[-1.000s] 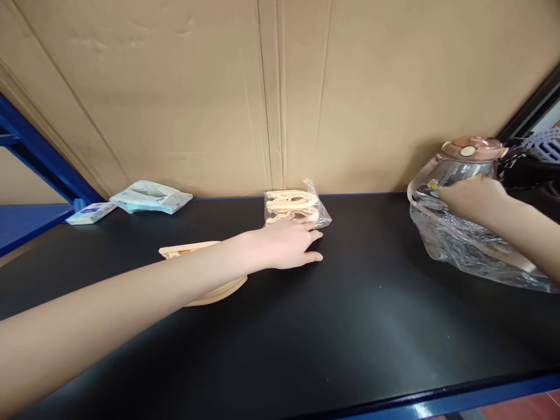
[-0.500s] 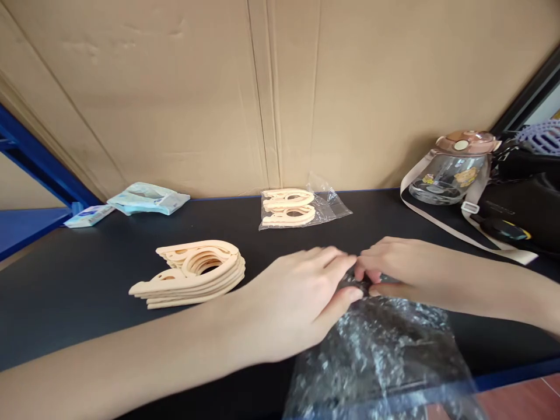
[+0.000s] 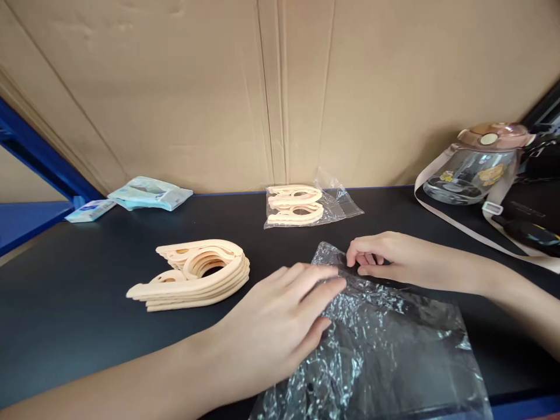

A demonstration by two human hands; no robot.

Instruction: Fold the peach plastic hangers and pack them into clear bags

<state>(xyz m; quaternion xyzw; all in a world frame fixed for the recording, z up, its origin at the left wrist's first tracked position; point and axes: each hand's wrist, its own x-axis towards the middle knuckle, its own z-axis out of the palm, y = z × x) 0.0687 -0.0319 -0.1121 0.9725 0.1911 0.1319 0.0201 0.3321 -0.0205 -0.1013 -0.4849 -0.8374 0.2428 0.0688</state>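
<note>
A clear plastic bag [image 3: 402, 350] lies crumpled across the lower centre and lower right of the frame. The left hand [image 3: 282, 318], at lower centre, is over the bag's left side, its thumb and fingers apart. The right hand [image 3: 387, 255], right of centre, is at the bag's upper edge with curled fingers; whether they pinch the plastic cannot be told. A stack of hangers [image 3: 196, 287] sits left of centre.
</note>
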